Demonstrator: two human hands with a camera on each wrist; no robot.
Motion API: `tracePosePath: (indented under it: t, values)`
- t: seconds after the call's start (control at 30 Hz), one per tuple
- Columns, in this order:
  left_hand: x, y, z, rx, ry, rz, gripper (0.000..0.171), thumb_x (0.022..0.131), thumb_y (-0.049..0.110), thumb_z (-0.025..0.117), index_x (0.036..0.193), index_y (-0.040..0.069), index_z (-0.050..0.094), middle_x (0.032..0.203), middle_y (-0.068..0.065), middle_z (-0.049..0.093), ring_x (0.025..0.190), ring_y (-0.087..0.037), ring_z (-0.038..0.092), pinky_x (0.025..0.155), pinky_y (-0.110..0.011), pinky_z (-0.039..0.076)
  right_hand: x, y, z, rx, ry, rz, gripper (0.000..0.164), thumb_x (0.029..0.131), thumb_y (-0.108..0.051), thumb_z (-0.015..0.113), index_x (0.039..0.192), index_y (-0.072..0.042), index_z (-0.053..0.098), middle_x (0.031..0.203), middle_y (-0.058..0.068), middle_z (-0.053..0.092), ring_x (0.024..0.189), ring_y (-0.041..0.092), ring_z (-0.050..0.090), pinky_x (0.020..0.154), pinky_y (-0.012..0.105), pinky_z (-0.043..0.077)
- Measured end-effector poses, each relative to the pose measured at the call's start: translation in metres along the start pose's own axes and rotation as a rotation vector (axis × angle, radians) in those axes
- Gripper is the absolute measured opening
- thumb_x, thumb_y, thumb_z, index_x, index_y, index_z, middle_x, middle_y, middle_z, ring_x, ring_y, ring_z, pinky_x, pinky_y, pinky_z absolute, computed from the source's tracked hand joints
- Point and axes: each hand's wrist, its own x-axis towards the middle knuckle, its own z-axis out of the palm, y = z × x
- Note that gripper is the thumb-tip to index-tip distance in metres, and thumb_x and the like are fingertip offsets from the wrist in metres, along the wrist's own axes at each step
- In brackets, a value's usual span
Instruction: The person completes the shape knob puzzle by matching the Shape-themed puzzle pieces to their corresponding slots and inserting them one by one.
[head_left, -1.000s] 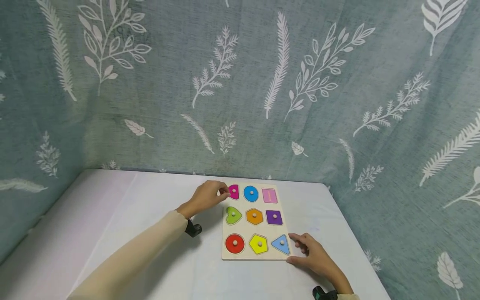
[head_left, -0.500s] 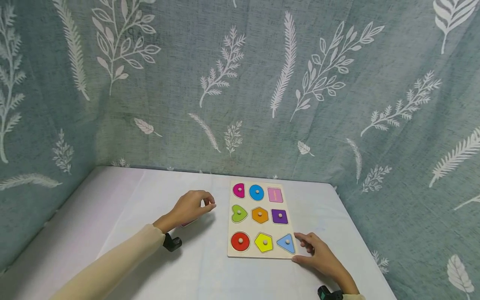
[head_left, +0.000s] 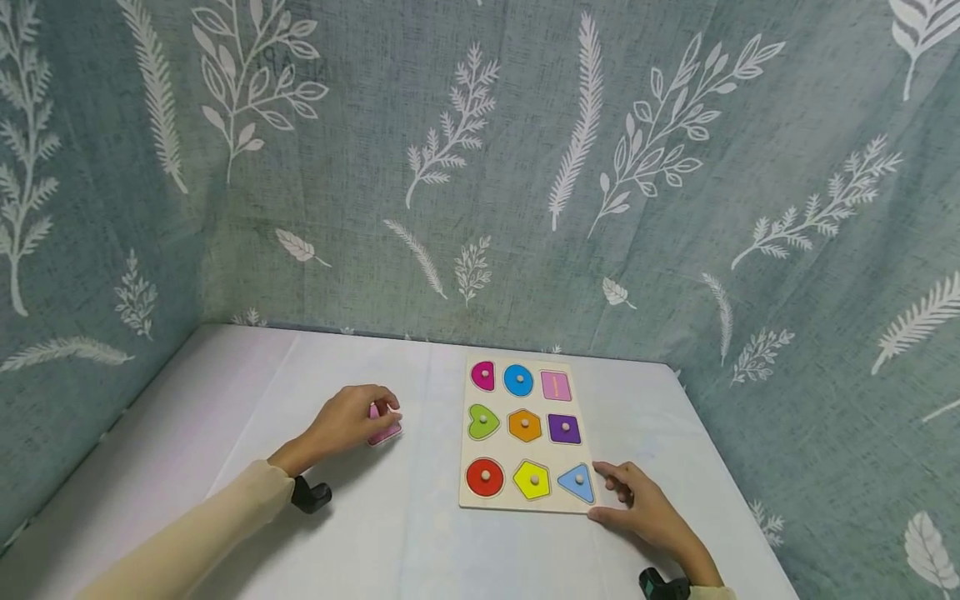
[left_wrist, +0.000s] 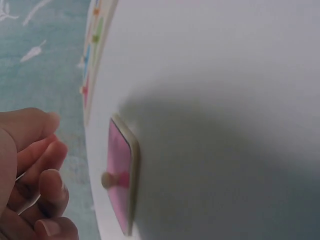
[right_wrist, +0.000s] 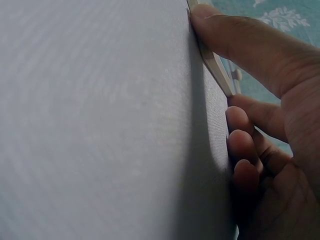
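A wooden shape puzzle board (head_left: 502, 447) lies flat on the white table, carrying several coloured knobbed pieces. To its left is a loose pink puzzle piece (left_wrist: 119, 155) with a small round knob, flat on the table. My left hand (head_left: 348, 421) is over this piece and partly covers it in the head view; in the left wrist view its loosely curled fingers are apart from the knob. My right hand (head_left: 637, 508) rests beside the board's near right corner, thumb tip and index fingertip touching the edge, the other fingers loosely bent.
At the board's far right corner a pink square (head_left: 557, 386) shows no knob. The light blue triangle piece (head_left: 577, 482) sits closest to the right hand. A patterned green cloth (head_left: 510, 250) hangs behind the table (head_left: 420, 550).
My left hand has moved left, away from the board's magenta piece, to the loose pink piece. The right hand keeps its place at the board's corner. The head view has shifted slightly.
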Motion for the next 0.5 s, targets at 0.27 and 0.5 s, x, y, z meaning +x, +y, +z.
tracePosePath:
  t: [0.27,0.5]
  values:
    - [-0.013,-0.016,-0.009,0.033,-0.010,-0.024,0.009,0.088,0.016,0.080,0.094,0.012,0.074,0.077,0.011,0.061,0.065,-0.007,0.049,0.060,-0.028,0.042,-0.001,-0.002,-0.002,0.018,-0.003,-0.012,0.081,0.072,-0.038,0.094,0.142,-0.012,0.062,0.097,0.001,0.049,0.088,0.018,0.045,0.070,0.029,0.040]
    - [-0.022,-0.026,-0.010,0.035,-0.032,-0.038,0.009,0.088,0.019,0.082,0.090,0.016,0.074,0.074,0.012,0.059,0.064,-0.006,0.049,0.060,-0.027,0.040,0.000,-0.003,-0.002,0.011,-0.002,-0.009,0.080,0.072,-0.038,0.094,0.141,-0.013,0.062,0.097,0.001,0.049,0.088,0.018,0.045,0.070,0.029,0.040]
